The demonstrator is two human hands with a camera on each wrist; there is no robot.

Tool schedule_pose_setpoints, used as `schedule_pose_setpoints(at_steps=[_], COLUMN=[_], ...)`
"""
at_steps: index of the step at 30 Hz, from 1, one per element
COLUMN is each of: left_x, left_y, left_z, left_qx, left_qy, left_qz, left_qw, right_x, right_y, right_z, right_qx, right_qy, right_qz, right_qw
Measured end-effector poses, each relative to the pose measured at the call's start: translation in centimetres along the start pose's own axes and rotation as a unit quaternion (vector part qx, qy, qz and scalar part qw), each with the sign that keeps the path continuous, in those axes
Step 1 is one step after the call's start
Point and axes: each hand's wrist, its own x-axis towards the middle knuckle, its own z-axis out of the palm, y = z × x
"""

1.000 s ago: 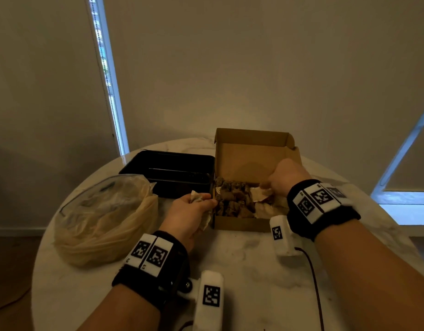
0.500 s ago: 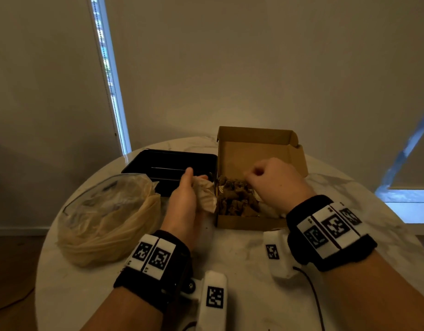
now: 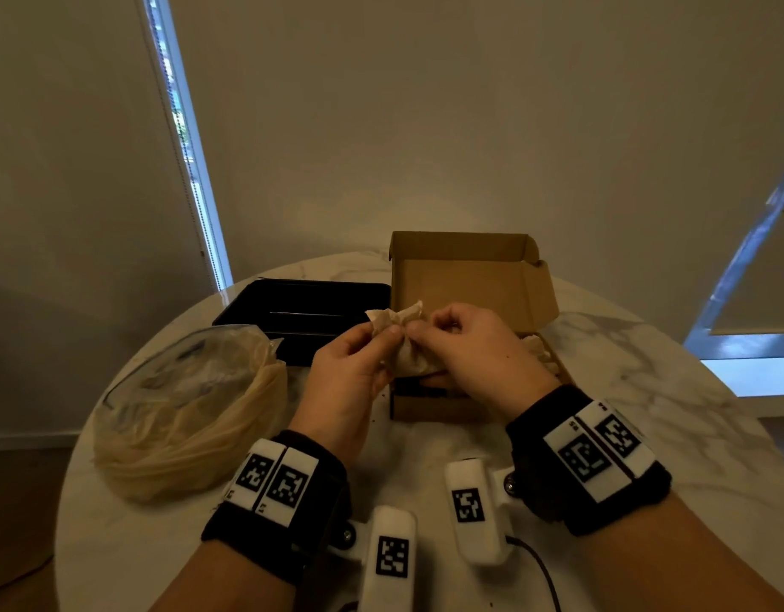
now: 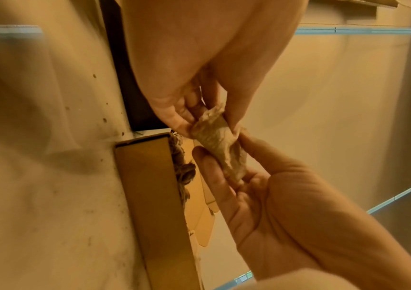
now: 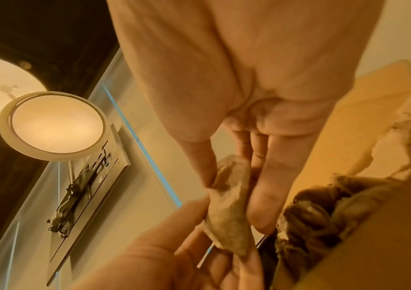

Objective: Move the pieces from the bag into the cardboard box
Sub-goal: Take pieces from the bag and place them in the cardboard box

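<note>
Both hands hold a small crumpled brown paper bag (image 3: 403,346) just above the front left corner of the open cardboard box (image 3: 469,280). My left hand (image 3: 386,342) pinches it from the left and my right hand (image 3: 419,329) pinches its top from the right. In the left wrist view the bag (image 4: 214,137) hangs between the fingertips beside the box wall (image 4: 149,186), with dark brown pieces (image 4: 184,172) lying inside. The right wrist view shows the bag (image 5: 229,212) and the pieces (image 5: 311,215) too. In the head view my hands hide most of the pieces.
A black tray (image 3: 302,311) sits left of the box. A large bundled plastic bag (image 3: 187,413) lies at the left of the round marble table (image 3: 646,413). Pale crumpled paper (image 3: 540,351) lies in the box's right side.
My left hand lifted the paper bag up from beside the box. My right hand left the box's right side, moved left and took hold of the bag too.
</note>
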Motion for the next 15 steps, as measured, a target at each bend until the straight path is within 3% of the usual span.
schedule_pose_setpoints(at_steps=[3,9,15], left_x=[-0.1,0.0,0.4], left_y=[0.0,-0.2,-0.6], left_z=[-0.2,0.0,-0.6], left_qx=[0.002,0.0,0.066], left_qy=[0.001,-0.016,0.054], left_qz=[0.019,0.022,0.023], left_qw=[1.0,1.0,0.996], right_x=[-0.1,0.1,0.9], right_y=[0.5,0.8,1.2], right_z=[0.1,-0.6,-4.3], right_qx=[0.052,0.055,0.042], right_qy=[-0.043,-0.092,-0.003], right_qz=[-0.011,-0.009,0.008], right_qw=[0.998,0.994,0.999])
